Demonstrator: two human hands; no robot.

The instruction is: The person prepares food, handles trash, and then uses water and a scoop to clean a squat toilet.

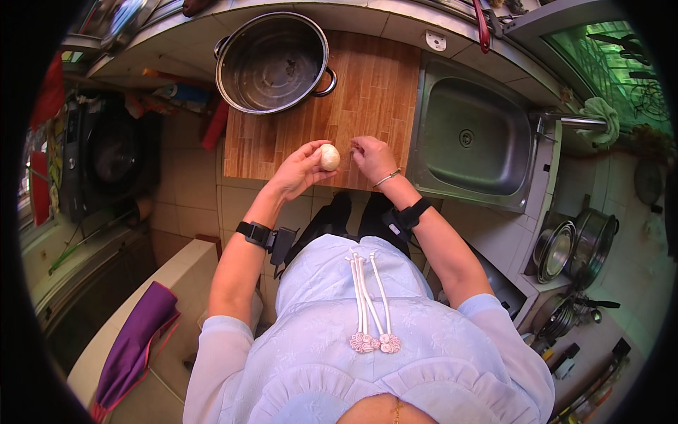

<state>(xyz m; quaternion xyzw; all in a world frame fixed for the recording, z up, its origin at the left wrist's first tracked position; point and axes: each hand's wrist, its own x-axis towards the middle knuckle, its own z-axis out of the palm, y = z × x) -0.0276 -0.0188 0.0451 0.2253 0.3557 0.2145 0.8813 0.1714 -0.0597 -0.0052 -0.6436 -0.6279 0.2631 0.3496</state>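
Left hand [300, 173] cupped around pale round bulb [330, 157], fingers partly curled, bulb at fingertips, roughly round so no clear long axis. Right hand [372, 157] at 3 o'clock of bulb, just beside it, fingertips pinched together; whether they grip a bit of skin, cannot tell. Both hands over near edge of wooden counter [367, 85]. Steel pot [272, 63] at 11 o'clock, well apart, looks nearly empty. Steel sink [470, 138] at 3 o'clock. Nothing between hands and bulb.
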